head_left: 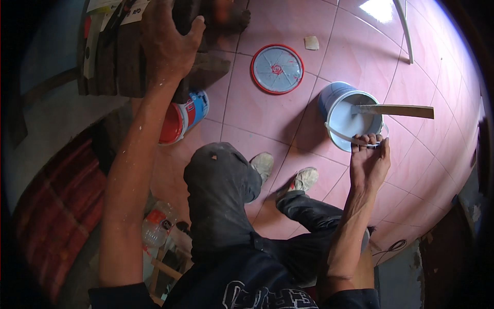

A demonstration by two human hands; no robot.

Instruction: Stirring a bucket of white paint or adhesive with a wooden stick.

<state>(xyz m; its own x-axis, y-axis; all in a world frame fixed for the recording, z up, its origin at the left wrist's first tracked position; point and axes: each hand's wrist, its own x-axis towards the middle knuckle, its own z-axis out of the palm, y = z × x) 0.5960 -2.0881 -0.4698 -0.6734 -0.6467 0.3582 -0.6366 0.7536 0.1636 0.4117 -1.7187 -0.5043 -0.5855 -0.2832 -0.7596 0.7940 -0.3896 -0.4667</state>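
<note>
My right hand [369, 159] is closed with its fingers curled around the thin white handle [343, 135] of a paint bucket, at the near rim. The bucket [329, 98] is blue and white outside and holds a whitish liquid. A flat wooden stick [404, 110] leans in it, its pale end in the liquid and its other end past the right rim. At the upper left my left hand [172, 44] is raised beside dark wooden furniture [128, 62]. Its thumb stands apart from the fingers, whose tips pass out of the picture; I see nothing held.
A round grey lid with a red rim [278, 69] lies on the pink tiled floor [257, 116], near a small pale square piece [311, 43]. Under my left forearm stands a red and blue bucket [195, 108]. A clear plastic bottle [156, 226] is at the lower left. A pale curved leg [405, 31] is at the upper right.
</note>
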